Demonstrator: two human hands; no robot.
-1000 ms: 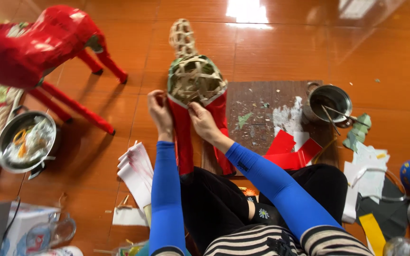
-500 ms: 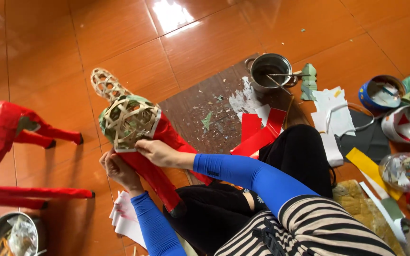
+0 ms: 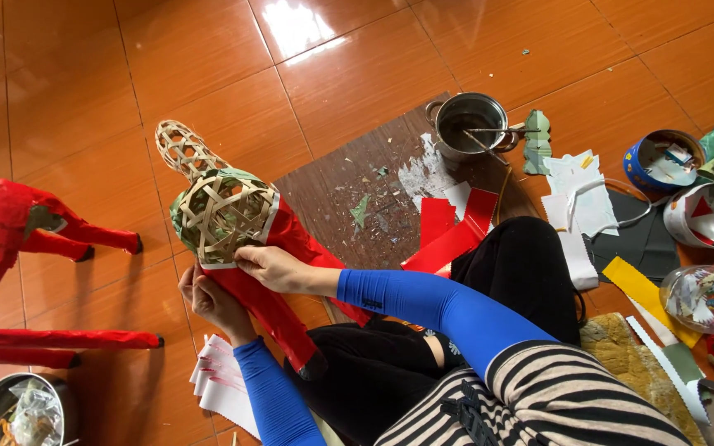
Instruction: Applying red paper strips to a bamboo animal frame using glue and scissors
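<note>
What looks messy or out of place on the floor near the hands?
Small paper scraps and pale smears litter the brown board beside the metal pot. The woven figure, held by the left hand and right hand, is only partly covered in red; its bamboo head is bare.

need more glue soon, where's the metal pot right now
In the head view the metal pot stands on the floor at upper centre, at the far corner of the dark board, just beyond the red paper strips.
</note>
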